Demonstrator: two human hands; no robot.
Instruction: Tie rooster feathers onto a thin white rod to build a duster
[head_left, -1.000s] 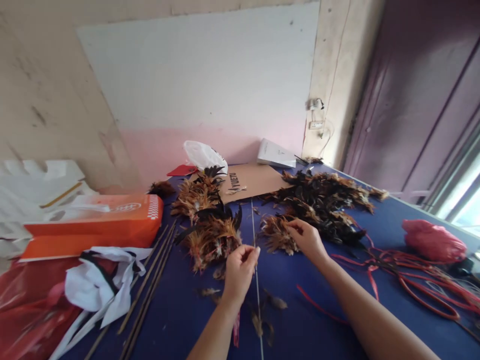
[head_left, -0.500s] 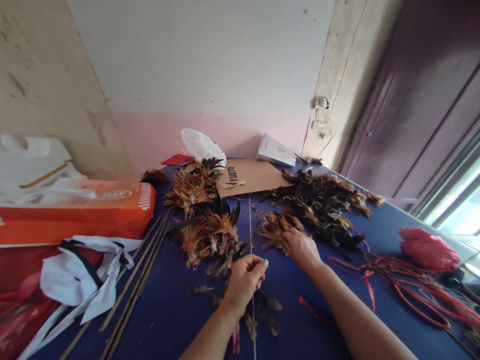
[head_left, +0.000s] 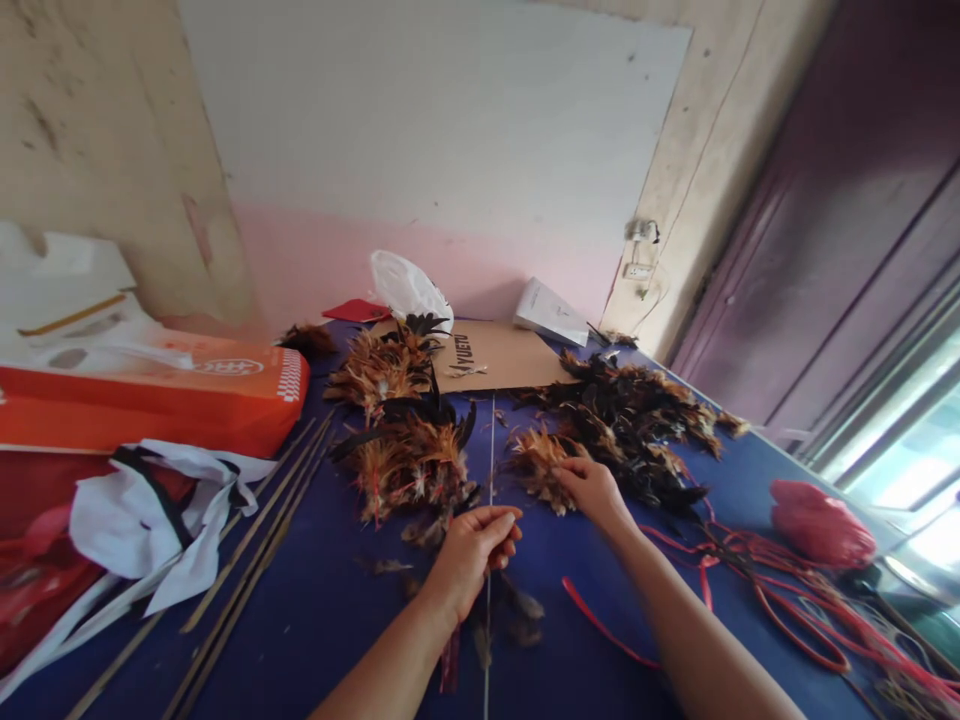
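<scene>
My left hand (head_left: 478, 558) hovers over the near middle of the blue table, thumb and fingers pressed together; what they hold, if anything, I cannot make out. Under it lie loose grey-brown feathers (head_left: 517, 615) and a dark red ribbon (head_left: 448, 665). My right hand (head_left: 598, 497) pinches at the near right side of a small heap of brown feathers (head_left: 541, 465); its fingertips are partly lost among them. Tied bunches of brown and black feathers (head_left: 409, 455) lie to the left, some with red ties. A larger dark feather heap (head_left: 637, 420) spreads beyond my right hand.
Thin sticks (head_left: 251, 560) lie at left beside white cloth strips (head_left: 142, 530) and an orange package (head_left: 225, 395). A cardboard sheet (head_left: 517, 358), white plastic bag (head_left: 409, 290) and white box (head_left: 551, 312) are at the back. Red cords (head_left: 787, 590) and a red bag (head_left: 821, 525) occupy the right.
The view has shifted slightly. My right hand has drawn a little back from the small heap, its fingertips now at the heap's edge. My left hand stays closed.
</scene>
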